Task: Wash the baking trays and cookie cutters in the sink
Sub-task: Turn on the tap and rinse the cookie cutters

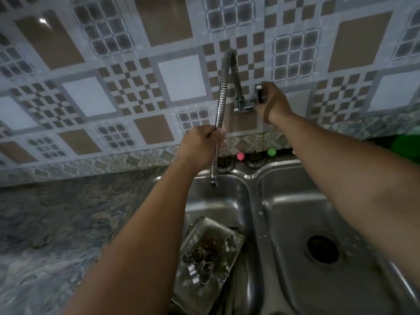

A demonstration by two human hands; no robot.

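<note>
A metal baking tray (231,235) leans in the left basin of a steel double sink (254,201), holding several metal cookie cutters (202,264). My left hand (200,144) grips the flexible chrome tap hose (221,94) near its lower end, with the nozzle hanging over the left basin. My right hand (272,103) is up at the wall and holds the tap handle (259,94). No water shows at the nozzle.
The right basin has an open drain (322,247). Two strainer plugs with a pink knob (240,156) and a green knob (271,151) sit on the sink's back ledge. A marbled counter (68,223) lies to the left. Something green (406,148) sits at the right edge.
</note>
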